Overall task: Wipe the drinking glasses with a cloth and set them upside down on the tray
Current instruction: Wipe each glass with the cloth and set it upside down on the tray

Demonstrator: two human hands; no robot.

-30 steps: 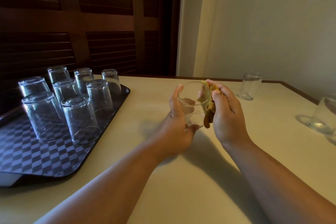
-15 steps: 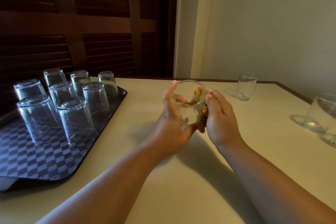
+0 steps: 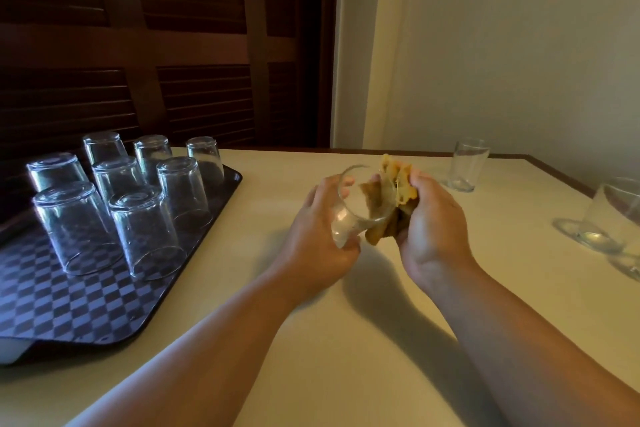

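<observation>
- Reaches both bare arms forward and inward over the worktop (image 3: 346, 340).
- Grips a glass (image 3: 356, 215) in the left hand (image 3: 317, 239), with fingers curled round the far side and thumb near the low end.
- Pinches a yellow cloth (image 3: 403, 184) in the right hand (image 3: 433, 229), with fingers curled and the back of the hand up.
- Holds both hands close together, wrists bent a little.

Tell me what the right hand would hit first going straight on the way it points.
Probably the glass in the left hand: the right hand holds its cloth at that rim; depth is unclear.
</observation>
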